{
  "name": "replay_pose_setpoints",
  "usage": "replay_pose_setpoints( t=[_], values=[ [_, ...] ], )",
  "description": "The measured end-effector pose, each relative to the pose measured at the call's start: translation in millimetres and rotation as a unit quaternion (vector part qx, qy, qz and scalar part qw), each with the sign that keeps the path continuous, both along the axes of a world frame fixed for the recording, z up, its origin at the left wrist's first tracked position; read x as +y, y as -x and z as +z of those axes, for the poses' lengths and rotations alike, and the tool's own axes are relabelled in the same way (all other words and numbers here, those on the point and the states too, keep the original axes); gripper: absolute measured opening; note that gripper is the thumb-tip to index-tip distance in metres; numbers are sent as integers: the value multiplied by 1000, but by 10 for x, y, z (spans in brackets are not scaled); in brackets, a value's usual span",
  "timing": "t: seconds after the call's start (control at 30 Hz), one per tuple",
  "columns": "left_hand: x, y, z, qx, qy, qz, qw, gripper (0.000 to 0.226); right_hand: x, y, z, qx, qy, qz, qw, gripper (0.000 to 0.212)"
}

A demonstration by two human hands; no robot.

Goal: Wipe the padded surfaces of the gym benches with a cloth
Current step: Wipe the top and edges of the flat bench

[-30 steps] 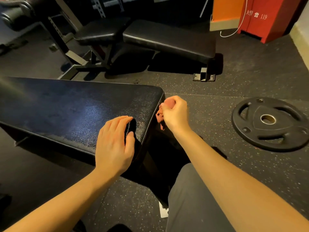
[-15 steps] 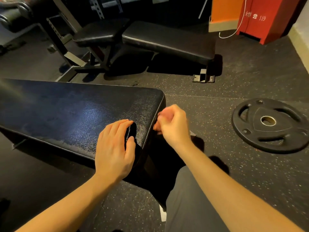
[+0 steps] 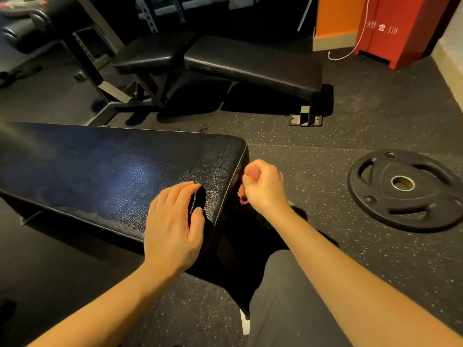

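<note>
**Dim gym room: cloth at the end of the near bench**

Speckled black rubber floor [image 3: 325, 259] runs under everything I can see from the head view. Near bench [image 3: 100, 171] lies across the left of the frame, its black pad glossy under a patch of reflected light.

Left hand [image 3: 172, 226] rests palm down on the pad close to the end corner, fingers straight and together, grasping nothing.

Right hand [image 3: 263, 186] is clenched just off the pad's end. I see a small reddish piece of cloth [image 3: 242, 195] showing below its curled fingers, against the bench's end face. Most of the cloth is hidden inside the fist.

Far bench [image 3: 250, 61] stands well apart behind, black, with two pads. Weight plate [image 3: 406, 191] lies flat on the floor to the right. Red cabinet [image 3: 400, 28] stands in the far right corner, a white cord [image 3: 360, 33] hanging in front of it. Grey trouser leg [image 3: 288, 301] shows at the bottom.
</note>
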State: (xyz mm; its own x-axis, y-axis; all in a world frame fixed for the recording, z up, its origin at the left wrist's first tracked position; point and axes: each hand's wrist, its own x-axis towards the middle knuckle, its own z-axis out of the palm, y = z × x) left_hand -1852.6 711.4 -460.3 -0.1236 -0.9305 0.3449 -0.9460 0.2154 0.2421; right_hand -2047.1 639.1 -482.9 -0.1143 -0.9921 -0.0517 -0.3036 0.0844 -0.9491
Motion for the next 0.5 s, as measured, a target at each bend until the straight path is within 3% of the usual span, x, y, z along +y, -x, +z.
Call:
replay_pose_setpoints(
  t=[0.13,0.23,0.3,0.43,0.5],
  values=[
    [19,-4,19,2,-1,-4,1000,46,-125,102,128,7,4,-55,998,11],
    [5,-9,15,2,0,-7,1000,46,-247,85,260,-95,31,-170,980,8],
    [7,-18,12,5,0,-6,1000,45,-245,23,241,-150,-4,-182,972,7],
    [10,-13,1,-1,3,-6,1000,44,301,-23,128,-258,-68,-38,963,7],
    [6,-13,5,-4,2,-4,1000,44,600,17,91,-228,-81,90,966,12]
  ],
)
